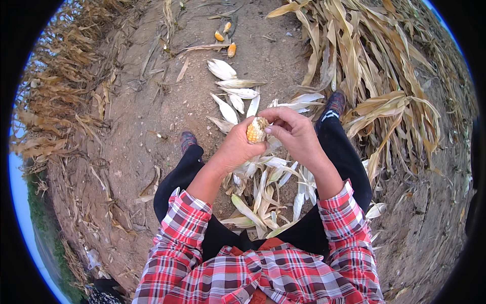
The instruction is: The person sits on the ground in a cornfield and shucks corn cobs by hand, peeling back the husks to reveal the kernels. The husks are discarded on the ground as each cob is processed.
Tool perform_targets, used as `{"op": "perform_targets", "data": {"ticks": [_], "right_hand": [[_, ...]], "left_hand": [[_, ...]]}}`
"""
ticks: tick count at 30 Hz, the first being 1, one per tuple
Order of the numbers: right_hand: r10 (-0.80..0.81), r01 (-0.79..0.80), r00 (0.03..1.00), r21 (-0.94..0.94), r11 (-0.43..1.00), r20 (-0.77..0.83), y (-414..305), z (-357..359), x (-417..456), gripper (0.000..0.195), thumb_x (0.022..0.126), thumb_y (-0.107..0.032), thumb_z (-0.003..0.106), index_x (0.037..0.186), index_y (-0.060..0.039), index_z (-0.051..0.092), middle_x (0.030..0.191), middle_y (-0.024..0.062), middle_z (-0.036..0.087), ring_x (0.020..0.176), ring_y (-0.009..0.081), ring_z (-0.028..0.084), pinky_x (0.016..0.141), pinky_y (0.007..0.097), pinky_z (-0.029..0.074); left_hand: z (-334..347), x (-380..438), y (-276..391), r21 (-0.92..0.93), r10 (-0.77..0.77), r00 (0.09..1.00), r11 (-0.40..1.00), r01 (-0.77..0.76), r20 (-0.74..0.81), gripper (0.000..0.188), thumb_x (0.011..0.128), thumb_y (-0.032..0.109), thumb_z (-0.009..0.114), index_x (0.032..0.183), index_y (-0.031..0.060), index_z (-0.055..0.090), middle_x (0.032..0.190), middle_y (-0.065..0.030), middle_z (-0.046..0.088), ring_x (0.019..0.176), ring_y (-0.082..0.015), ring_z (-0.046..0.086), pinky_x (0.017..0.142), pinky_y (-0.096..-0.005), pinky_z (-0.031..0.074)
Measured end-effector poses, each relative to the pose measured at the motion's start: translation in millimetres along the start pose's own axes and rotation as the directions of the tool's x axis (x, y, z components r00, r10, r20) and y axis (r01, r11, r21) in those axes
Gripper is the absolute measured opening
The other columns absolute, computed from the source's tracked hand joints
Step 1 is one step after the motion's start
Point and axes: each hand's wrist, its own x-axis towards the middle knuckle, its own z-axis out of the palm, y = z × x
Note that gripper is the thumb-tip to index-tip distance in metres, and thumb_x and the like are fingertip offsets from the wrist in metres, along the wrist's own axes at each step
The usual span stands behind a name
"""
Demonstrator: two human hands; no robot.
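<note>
My left hand (pixel 245 146) grips a short yellow ear of corn (pixel 253 133), its kernels showing between thumb and fingers. The ear's upper right end looks pale and ragged. My right hand (pixel 290 127) is at that end, thumb and fingertips bent close together against it; whether they pinch anything is hard to tell. Below my hands, loose pale corn husks (pixel 262 193) are heaped on the soil between my legs. Beyond my hands lie several ears in whitish husks (pixel 226 108). Farther off, several bare yellow ears (pixel 231 50) rest on the ground.
Dry cornstalks with long leaves (pixel 357 57) are piled at the upper right, reaching my right shoe (pixel 336 102). More dried stalks (pixel 57 95) line the left side. My left shoe (pixel 188 140) rests on bare soil. A dark patterned item (pixel 104 292) lies at the lower left.
</note>
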Motion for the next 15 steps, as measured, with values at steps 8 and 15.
{"op": "perform_targets", "data": {"ticks": [8, 15], "right_hand": [[-0.022, 0.022, 1.000, -0.044, 0.999, 0.004, 0.4, -0.3, 0.1, 0.028, 0.079, 0.003, 0.064, 0.106, -0.0031, 0.065, 0.088, 0.0060, 0.061, 0.074, 0.0114, 0.058, 0.067, 0.0249, 0.049], [-0.012, 0.012, 1.000, -0.064, 0.998, 0.001, 0.6, 0.8, 0.4, 0.026, 0.079, 0.001, 0.065, 0.105, -0.0023, 0.065, 0.088, 0.0063, 0.061, 0.073, 0.0114, 0.058, 0.066, 0.0254, 0.048]], "left_hand": [[-0.9, 0.7, -0.9, 0.028, -0.002, 1.000, 1.000, 0.002, 0.012, 0.040, 0.071, 0.003, 0.066, 0.109, 0.0012, 0.055, 0.088, 0.0015, 0.056, 0.077, -0.0056, 0.051, 0.067, -0.0219, 0.044], [-2.1, 1.0, -3.6, 0.048, -0.006, 1.000, 0.999, 0.005, 0.013, 0.044, 0.071, 0.003, 0.066, 0.114, 0.0004, 0.054, 0.090, 0.0014, 0.056, 0.078, -0.0056, 0.051, 0.068, -0.0215, 0.044]]}}
